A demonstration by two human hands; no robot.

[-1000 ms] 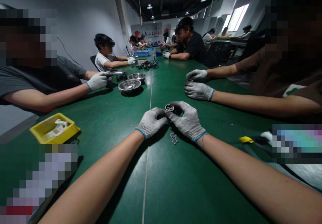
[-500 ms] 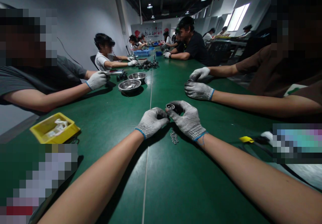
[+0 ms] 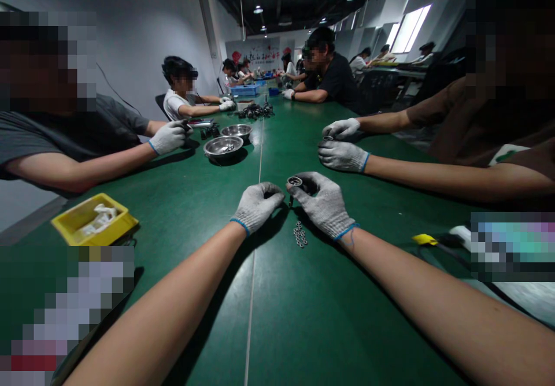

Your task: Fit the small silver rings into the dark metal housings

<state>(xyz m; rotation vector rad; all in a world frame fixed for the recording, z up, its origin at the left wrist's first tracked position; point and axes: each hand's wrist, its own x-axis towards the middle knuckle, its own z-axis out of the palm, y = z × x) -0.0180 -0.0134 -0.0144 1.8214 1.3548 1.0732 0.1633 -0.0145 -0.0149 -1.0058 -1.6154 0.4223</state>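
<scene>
Both my hands wear grey knit gloves with blue cuffs and rest on the green table (image 3: 303, 316). My right hand (image 3: 323, 204) pinches a small dark round metal part (image 3: 295, 181) with a shiny rim at its fingertips. My left hand (image 3: 258, 204) is curled into a closed grip just left of that part; what its fingers hold, if anything, is hidden. A small heap of tiny metal rings (image 3: 299, 236) lies on the table right below and between my wrists.
A yellow bin (image 3: 93, 221) sits at the left. Two steel bowls (image 3: 223, 146) stand farther up the table. A co-worker's gloved hands (image 3: 340, 155) work at the right, another's glove (image 3: 169, 137) at the left. A yellow-handled tool (image 3: 427, 240) lies at right.
My left hand has drawn slightly away from the round part, leaving a small gap between my hands. The co-worker's far hand at right shifted a little.
</scene>
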